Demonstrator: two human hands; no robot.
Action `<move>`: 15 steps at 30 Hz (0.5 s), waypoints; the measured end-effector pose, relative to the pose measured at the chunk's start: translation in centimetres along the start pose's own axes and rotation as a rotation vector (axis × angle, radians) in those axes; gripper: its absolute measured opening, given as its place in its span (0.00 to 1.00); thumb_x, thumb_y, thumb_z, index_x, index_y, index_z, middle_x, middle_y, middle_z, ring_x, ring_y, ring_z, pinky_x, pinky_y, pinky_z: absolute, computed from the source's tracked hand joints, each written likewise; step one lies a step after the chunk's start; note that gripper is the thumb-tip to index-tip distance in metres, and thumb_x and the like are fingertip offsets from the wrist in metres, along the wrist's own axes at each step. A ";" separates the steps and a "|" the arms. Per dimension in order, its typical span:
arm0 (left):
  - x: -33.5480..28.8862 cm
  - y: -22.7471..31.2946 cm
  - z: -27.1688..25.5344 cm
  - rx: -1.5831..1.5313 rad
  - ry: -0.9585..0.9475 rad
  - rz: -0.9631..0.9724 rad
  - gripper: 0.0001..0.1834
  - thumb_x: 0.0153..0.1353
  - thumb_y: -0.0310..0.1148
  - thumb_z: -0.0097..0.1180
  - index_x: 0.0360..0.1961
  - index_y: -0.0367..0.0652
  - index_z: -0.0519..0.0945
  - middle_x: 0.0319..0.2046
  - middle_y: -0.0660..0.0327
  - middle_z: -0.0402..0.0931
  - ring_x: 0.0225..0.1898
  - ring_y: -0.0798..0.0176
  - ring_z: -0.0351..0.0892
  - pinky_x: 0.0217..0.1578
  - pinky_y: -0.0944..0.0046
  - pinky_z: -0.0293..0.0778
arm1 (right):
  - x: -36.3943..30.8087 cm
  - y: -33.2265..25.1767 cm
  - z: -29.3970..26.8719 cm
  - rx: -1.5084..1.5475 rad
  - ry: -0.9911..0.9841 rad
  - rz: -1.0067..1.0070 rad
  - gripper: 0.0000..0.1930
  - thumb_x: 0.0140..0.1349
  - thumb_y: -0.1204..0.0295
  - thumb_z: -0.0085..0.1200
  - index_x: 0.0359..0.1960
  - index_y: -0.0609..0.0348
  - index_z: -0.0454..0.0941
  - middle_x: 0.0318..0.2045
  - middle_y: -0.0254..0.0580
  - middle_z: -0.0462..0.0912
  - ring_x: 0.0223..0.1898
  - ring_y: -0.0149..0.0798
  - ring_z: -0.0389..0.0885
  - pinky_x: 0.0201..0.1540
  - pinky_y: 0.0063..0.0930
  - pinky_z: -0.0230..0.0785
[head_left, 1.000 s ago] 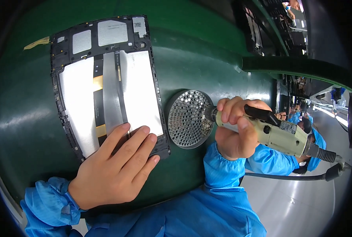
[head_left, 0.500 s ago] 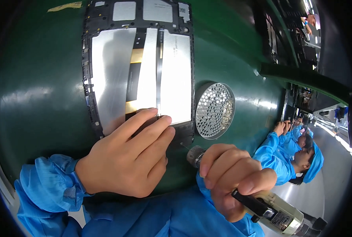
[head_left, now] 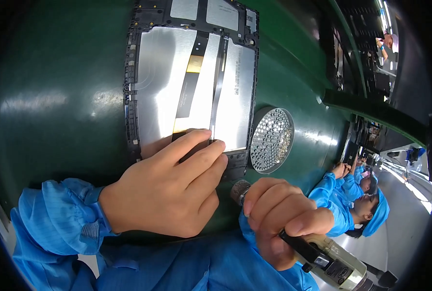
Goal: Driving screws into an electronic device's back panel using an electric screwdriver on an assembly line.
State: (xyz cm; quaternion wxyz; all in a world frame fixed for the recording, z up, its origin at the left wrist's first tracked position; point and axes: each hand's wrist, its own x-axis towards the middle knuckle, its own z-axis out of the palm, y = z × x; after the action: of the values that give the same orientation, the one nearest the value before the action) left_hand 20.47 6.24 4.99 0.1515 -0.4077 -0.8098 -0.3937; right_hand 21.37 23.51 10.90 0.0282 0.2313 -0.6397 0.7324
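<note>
In the head view, an opened tablet back frame (head_left: 191, 82) is seen lying flat on the green work surface (head_left: 56, 97), its lower edge pressed down by the left hand (head_left: 167, 189), whose fingers are spread flat and clasp nothing. An electric screwdriver (head_left: 317, 252) is clenched in the right hand (head_left: 284, 218) just below the frame's lower right corner, beside a round perforated screw tray (head_left: 272, 139) that touches the frame's right edge, while bare green surface is left open to the left of the frame.

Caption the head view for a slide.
Left hand presses an opened tablet chassis on green belt; right hand grips electric screwdriver beside screw tray.
</note>
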 end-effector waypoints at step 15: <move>0.3 0.0 -0.5 0.139 -0.131 0.068 0.09 0.46 0.25 0.58 0.31 0.31 0.80 0.38 0.49 0.75 0.46 0.49 0.75 0.51 0.48 0.71 | -0.8 0.1 -1.6 0.112 0.056 -0.094 0.20 0.51 0.81 0.53 0.47 0.60 0.64 0.21 0.43 0.72 0.21 0.38 0.71 0.28 0.38 0.68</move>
State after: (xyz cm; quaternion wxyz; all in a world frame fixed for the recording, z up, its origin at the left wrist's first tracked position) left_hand 20.27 6.04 5.51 0.1391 -0.4483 -0.8291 -0.3037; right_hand 21.54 25.26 10.37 0.0675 0.2420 -0.5851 0.7711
